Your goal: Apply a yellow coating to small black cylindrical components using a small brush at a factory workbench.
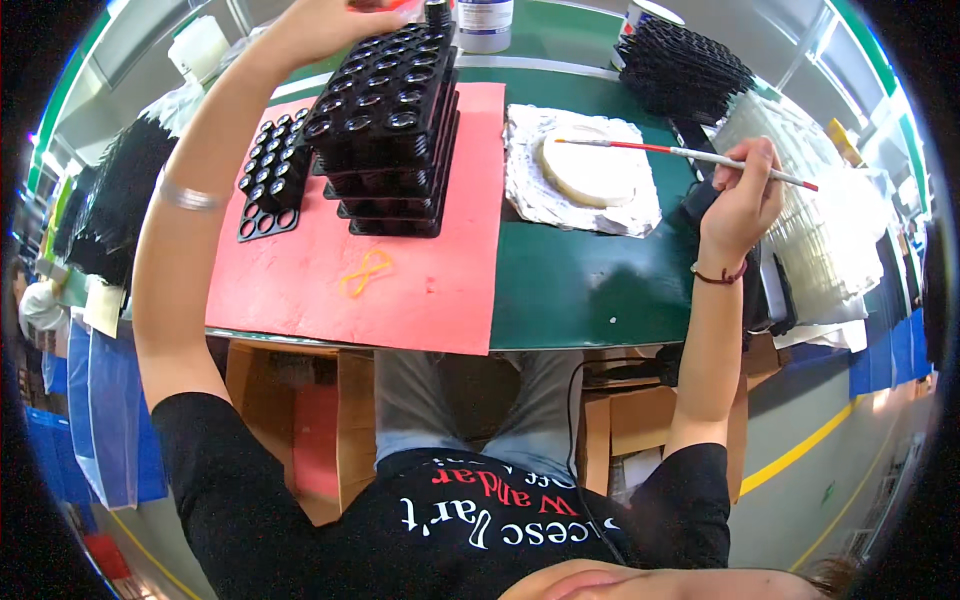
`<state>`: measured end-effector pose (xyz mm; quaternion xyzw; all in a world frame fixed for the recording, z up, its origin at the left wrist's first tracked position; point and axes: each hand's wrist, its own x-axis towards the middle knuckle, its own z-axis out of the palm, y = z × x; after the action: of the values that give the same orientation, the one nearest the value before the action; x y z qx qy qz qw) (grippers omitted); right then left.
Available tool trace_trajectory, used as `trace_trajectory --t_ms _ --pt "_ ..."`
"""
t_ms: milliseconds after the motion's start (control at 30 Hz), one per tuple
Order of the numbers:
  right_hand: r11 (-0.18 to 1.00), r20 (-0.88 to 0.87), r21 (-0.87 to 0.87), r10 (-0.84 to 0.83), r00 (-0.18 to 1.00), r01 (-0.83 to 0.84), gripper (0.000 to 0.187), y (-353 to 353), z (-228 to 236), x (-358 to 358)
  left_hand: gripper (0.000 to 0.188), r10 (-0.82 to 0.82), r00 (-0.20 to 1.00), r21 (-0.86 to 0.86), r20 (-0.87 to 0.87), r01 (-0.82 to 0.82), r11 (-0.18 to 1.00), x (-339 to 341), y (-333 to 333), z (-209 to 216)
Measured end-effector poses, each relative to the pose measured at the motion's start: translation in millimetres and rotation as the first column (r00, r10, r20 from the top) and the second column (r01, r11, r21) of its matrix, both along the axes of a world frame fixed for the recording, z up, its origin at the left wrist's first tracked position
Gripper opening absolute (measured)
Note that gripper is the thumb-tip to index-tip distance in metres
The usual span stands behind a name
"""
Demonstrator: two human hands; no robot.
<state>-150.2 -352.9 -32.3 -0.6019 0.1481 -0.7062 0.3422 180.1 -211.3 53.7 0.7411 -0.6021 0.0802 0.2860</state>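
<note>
My right hand (747, 196) is closed around a thin paintbrush (690, 153) with a red and white handle. The brush tip rests over a round pale dish (592, 165) lying on crumpled white paper (640, 205). At the top edge, partly cut off, my left hand (325, 28) reaches over a tall stack of black trays (385, 150) filled with black ring-topped parts. Something red covers or lies at its fingertips. They seem closed on a black cylindrical part (437, 13) upright above the stack's far right corner.
A smaller black tray (268, 225) with parts stands left of the stack on a pink mat (440, 300). A yellow rubber band (366, 272) lies in front. Behind are a white bottle (486, 25) and more stacked black trays (685, 70). Clear plastic trays (820, 230) stand at right.
</note>
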Motion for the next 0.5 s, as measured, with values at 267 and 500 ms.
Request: trace_trajectory --t_ms 267,500 --pt "0.997 -0.009 -0.045 0.064 0.998 -0.064 0.032 -3.5 -1.9 -3.3 0.038 -0.030 0.993 0.262 0.114 -0.001 0.965 9.4 -65.4 -4.1" --pt "0.985 -0.067 -0.162 -0.074 0.995 0.062 0.033 -5.4 -5.2 -4.5 0.031 -0.068 0.996 -0.142 0.061 0.076 0.987 -29.7 -41.5 15.3"
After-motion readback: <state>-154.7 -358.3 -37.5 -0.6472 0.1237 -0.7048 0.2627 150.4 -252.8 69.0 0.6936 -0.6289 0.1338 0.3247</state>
